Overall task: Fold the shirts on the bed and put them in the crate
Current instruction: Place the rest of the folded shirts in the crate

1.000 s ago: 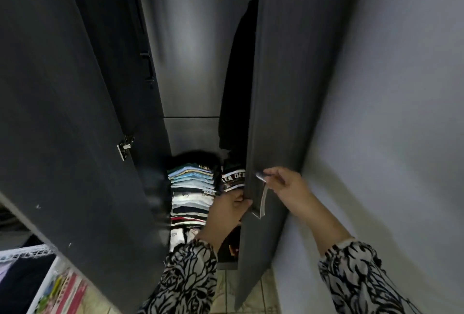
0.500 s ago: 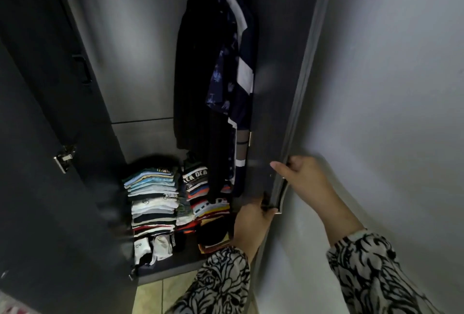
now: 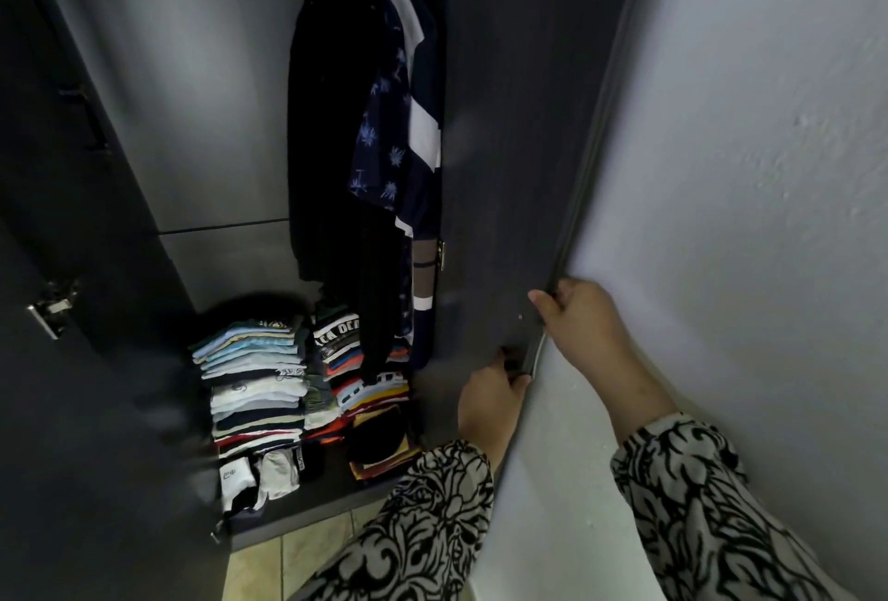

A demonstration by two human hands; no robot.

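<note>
Progress on the folding looks nil from here: neither bed nor crate is in view, so where the shirts to be folded lie cannot be told. Both hands are busy with the wardrobe door point(image 3: 504, 168) instead. Left hand point(image 3: 487, 401) curls around the door's lower edge by the handle; right hand point(image 3: 584, 329) grips the same edge higher up, fingers wrapped over it. Inside, stacks of folded clothes point(image 3: 254, 384) sit on the wardrobe floor, with dark hanging garments point(image 3: 346, 143) above them. A pale wall point(image 3: 745, 168) stands just beside the door, and tiled floor point(image 3: 298, 562) shows below.
</note>
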